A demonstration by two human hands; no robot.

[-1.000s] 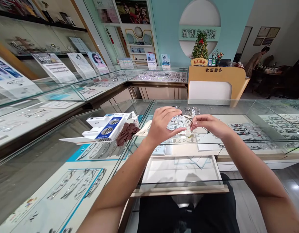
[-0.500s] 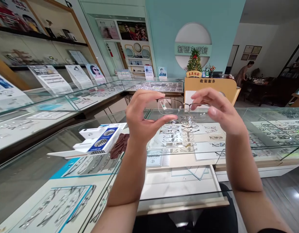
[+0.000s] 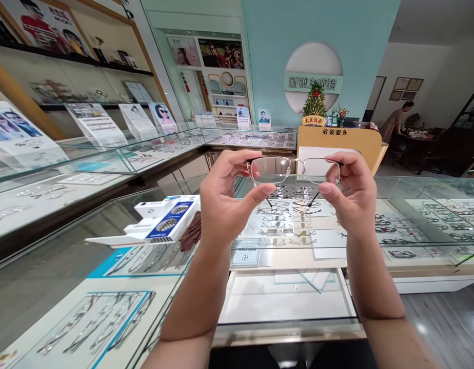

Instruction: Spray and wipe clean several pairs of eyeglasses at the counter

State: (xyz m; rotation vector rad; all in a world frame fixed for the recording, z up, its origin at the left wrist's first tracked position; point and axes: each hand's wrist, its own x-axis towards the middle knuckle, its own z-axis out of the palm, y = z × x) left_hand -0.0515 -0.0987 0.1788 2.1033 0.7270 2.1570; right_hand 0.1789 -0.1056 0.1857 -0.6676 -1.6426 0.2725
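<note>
A pair of eyeglasses [image 3: 296,161] with thin dark upper rims is held up in front of me, level, above the glass counter. My left hand [image 3: 231,197] pinches its left end between thumb and fingers. On the other end, my right hand [image 3: 352,192] grips the frame beside the right lens, thumb below and fingers above. The temples are unfolded, and their dark tips show below the lenses. Left of my left forearm, a brown cloth [image 3: 191,233] lies against a white and blue box [image 3: 170,220] on the counter top.
Glass display cases [image 3: 402,205] with rows of eyeglasses surround me. An open white drawer [image 3: 283,302] holds clear panes below my hands. Advertising cards [image 3: 94,123] stand on the left counter. A yellow cashier desk [image 3: 337,138] is ahead; a person [image 3: 394,123] bends over a table at far right.
My right hand has closed on the right end of the eyeglasses, where its fingers were looser before. The eyeglasses have turned to a squarer view, and their temple tips now show. The view has shifted slightly.
</note>
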